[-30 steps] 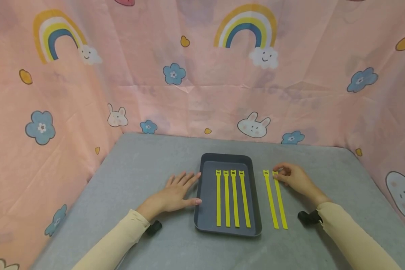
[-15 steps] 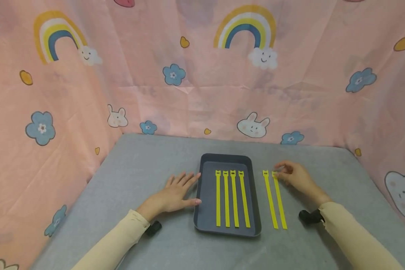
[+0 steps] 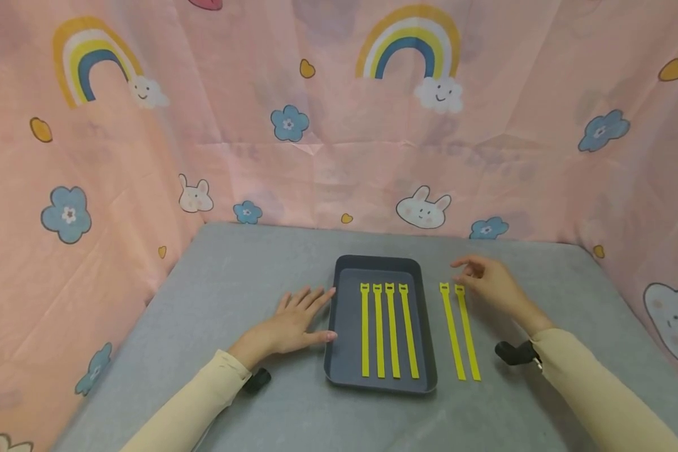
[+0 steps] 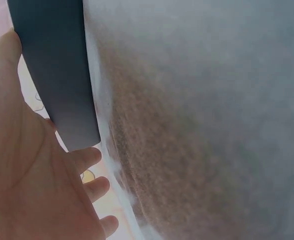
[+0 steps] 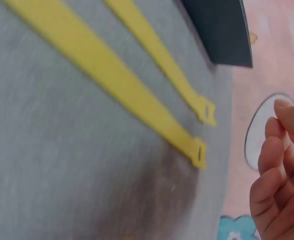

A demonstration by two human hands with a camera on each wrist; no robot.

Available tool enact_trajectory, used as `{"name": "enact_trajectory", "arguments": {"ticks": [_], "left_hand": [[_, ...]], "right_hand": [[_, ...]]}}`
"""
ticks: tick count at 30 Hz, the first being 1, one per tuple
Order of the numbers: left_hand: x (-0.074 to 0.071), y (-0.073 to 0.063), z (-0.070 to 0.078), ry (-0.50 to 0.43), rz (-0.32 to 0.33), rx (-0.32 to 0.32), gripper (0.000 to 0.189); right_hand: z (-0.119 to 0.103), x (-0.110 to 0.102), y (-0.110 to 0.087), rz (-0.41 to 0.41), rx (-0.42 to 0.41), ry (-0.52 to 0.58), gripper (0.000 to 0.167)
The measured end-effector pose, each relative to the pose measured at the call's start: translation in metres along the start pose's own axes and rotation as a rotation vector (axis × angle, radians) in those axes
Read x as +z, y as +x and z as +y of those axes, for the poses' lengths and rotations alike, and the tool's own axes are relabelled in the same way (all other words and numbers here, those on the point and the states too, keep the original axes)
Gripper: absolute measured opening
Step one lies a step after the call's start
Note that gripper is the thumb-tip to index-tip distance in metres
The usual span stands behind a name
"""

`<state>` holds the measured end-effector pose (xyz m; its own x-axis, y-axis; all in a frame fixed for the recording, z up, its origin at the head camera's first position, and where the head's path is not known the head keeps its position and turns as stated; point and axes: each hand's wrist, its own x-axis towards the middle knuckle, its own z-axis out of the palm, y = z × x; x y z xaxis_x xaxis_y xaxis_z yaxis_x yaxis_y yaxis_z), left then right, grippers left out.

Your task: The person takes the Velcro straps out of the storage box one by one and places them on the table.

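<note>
Several yellow hook-and-loop cable ties (image 3: pixel 392 329) lie side by side in the dark grey tray (image 3: pixel 347 326), slotted heads toward the far end. Two more cable ties, an inner one (image 3: pixel 452 333) and an outer one (image 3: pixel 468 333), lie almost parallel on the table right of it. My left hand (image 3: pixel 288 328) has its fingers spread, with thumb and forefinger at the tray's left wall (image 4: pixel 57 75). Just above the heads of the loose ties hovers my right hand (image 3: pixel 494 287), loosely bent and holding nothing; the right wrist view has both ties (image 5: pixel 112 75) apart from it.
A grey table (image 3: pixel 248 263) carries everything. Pink printed cloth (image 3: pixel 339 163) hangs behind it and on both sides. Dark wrist cameras (image 3: pixel 514 353) stick out under both sleeves, close to the table surface.
My right hand has let go of the outer loose tie's head and lifted slightly up and away. That tie stays lying beside the other. The left hand and the tray keep their places.
</note>
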<state>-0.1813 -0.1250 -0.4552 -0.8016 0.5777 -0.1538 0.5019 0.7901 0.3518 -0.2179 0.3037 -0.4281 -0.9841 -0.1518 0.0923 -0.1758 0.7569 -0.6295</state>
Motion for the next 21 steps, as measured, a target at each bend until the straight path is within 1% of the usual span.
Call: {"name": "enact_trajectory", "arguments": {"ticks": [6, 13, 19, 21], "left_hand": [[0.0, 0.002, -0.001, 0.015, -0.016, -0.017, 0.091], [-0.004, 0.001, 0.002, 0.012, 0.006, 0.005, 0.091], [-0.003, 0.001, 0.002, 0.024, -0.014, -0.008, 0.09], [-0.002, 0.001, 0.0, 0.026, -0.012, -0.011, 0.09]], "right_hand": [[-0.016, 0.004, 0.004, -0.013, -0.035, 0.007, 0.032], [-0.032, 0.015, 0.012, -0.039, -0.056, 0.03, 0.031], [-0.045, 0.023, 0.016, -0.05, -0.072, 0.061, 0.029], [-0.051, 0.025, 0.019, -0.058, -0.076, 0.07, 0.03]]}}
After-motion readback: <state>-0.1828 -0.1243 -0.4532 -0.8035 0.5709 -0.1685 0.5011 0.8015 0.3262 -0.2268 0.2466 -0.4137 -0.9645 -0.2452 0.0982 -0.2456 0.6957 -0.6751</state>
